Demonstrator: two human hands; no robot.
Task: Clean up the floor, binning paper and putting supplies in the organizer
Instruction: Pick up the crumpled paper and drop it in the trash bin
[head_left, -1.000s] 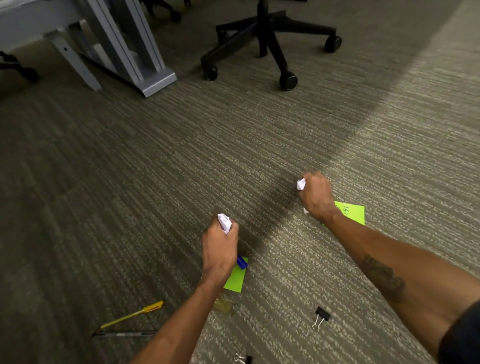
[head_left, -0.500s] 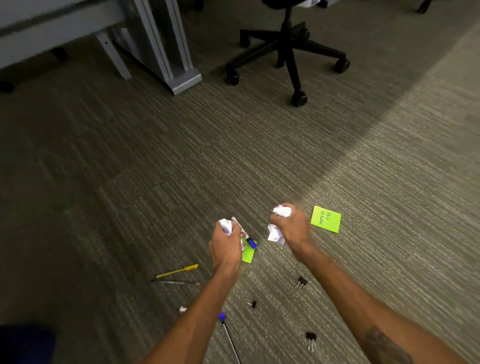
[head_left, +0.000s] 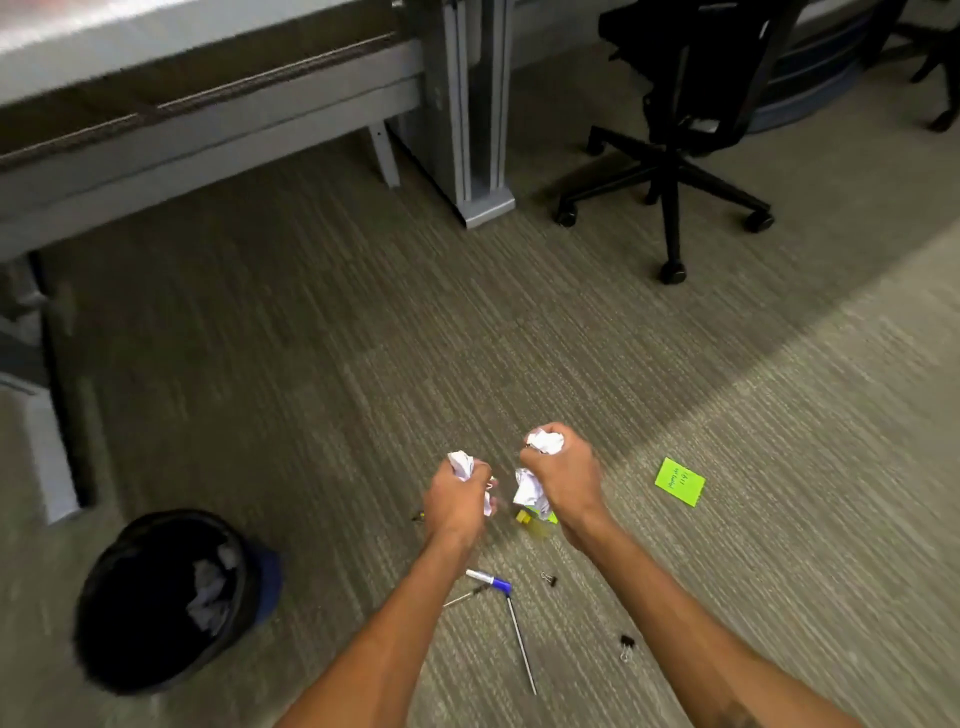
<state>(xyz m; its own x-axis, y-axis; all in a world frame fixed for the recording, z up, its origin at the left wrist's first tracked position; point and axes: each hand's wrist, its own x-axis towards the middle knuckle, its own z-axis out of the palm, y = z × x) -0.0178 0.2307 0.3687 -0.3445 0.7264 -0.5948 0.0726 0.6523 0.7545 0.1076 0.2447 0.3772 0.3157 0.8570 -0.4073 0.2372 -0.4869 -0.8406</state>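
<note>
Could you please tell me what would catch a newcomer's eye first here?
At centre, the left hand and right hand each grip crumpled white paper. A round black waste bin with white scraps inside stands on the carpet at lower left; a bright green square sticky note lies right of the hands.

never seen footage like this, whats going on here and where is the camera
There is no machine here: the camera sits on a person's head and looks down at their own two bare hands. The left hand grips a ball of crumpled white paper, and the right hand grips more crumpled paper. On the carpet lie a green sticky note, a blue-capped marker, pens and binder clips. A black bin holding paper wads stands to the left.
</note>
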